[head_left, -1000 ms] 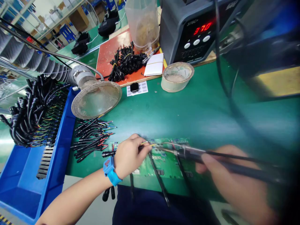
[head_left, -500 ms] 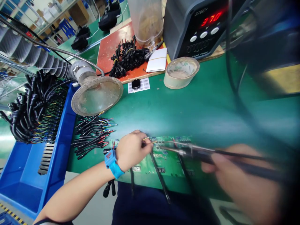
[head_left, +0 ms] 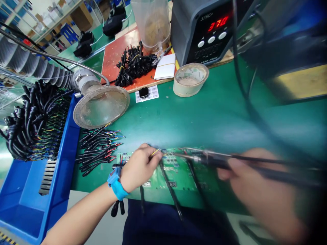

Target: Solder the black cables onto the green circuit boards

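Observation:
A green circuit board (head_left: 178,172) lies at the table's near edge, with black cables running off it toward me. My left hand (head_left: 138,168), a blue strap on its wrist, pinches a thin yellow wire (head_left: 155,152) against the board. My right hand (head_left: 258,194), blurred and close to the camera, grips a black soldering iron (head_left: 217,160) whose metal tip reaches left to the wire end by my left fingertips.
A fume-extractor funnel (head_left: 100,107) on a ribbed hose hangs over loose black leads (head_left: 98,149). A blue bin (head_left: 30,190) of black cables sits left. Behind stand a soldering station (head_left: 204,30) reading 370, a tape roll (head_left: 190,80), a plastic jar (head_left: 153,23) and bundled connectors (head_left: 131,66).
The view has shifted slightly. Both hands stay at the board, with the wire and the iron tip held at nearly the same spot.

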`<action>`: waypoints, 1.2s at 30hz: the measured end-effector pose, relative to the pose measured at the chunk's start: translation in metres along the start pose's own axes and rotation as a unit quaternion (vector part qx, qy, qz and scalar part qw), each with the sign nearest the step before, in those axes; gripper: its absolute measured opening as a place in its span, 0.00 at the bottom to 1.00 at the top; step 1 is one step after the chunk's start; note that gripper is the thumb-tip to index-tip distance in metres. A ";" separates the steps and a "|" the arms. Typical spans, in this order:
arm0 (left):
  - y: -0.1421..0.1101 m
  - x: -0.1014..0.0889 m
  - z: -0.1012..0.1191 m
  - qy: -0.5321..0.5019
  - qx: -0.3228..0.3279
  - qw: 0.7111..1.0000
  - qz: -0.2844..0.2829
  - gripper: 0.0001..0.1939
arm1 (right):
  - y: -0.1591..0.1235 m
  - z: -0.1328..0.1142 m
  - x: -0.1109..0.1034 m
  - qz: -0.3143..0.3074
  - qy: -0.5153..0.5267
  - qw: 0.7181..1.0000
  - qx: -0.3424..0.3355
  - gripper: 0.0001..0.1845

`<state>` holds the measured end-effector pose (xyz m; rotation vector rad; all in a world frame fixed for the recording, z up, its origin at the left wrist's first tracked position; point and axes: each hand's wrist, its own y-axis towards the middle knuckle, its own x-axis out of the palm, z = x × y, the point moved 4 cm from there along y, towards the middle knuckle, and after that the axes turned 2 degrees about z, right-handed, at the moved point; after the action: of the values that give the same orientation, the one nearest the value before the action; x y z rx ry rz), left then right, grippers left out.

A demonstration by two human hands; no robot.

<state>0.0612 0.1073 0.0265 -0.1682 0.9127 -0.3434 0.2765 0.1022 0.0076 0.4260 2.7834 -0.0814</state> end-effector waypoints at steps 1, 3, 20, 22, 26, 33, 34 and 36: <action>0.000 0.000 0.000 -0.001 -0.005 1.000 -0.002 0.14 | 0.000 0.001 0.000 -0.003 0.008 1.000 0.000 0.11; -0.001 0.000 0.001 -0.007 -0.012 1.000 -0.002 0.11 | 0.000 0.003 0.000 -0.006 0.028 1.000 -0.004 0.11; -0.013 0.019 0.005 0.019 0.039 0.997 0.064 0.05 | 0.000 -0.006 0.002 -0.021 0.030 0.999 -0.031 0.10; -0.012 0.020 0.005 0.030 0.032 0.997 0.065 0.06 | -0.001 -0.005 0.003 -0.027 0.038 0.998 -0.042 0.11; -0.010 0.022 0.004 0.050 0.026 0.996 0.071 0.06 | -0.003 -0.005 0.005 -0.045 0.054 0.994 -0.086 0.11; -0.011 0.024 0.006 0.083 0.016 0.993 0.085 0.06 | -0.004 -0.008 0.007 -0.047 0.075 0.988 -0.127 0.10; -0.011 0.025 0.006 0.087 0.015 0.992 0.085 0.06 | -0.004 -0.009 0.007 -0.046 0.076 0.988 -0.129 0.10; -0.011 0.026 0.007 0.096 0.015 0.991 0.086 0.07 | -0.003 -0.012 0.008 -0.051 0.068 0.987 -0.139 0.10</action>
<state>0.0788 0.0877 0.0148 -0.0275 1.1046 -0.2146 0.2650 0.1022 0.0165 0.2246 2.8899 0.3202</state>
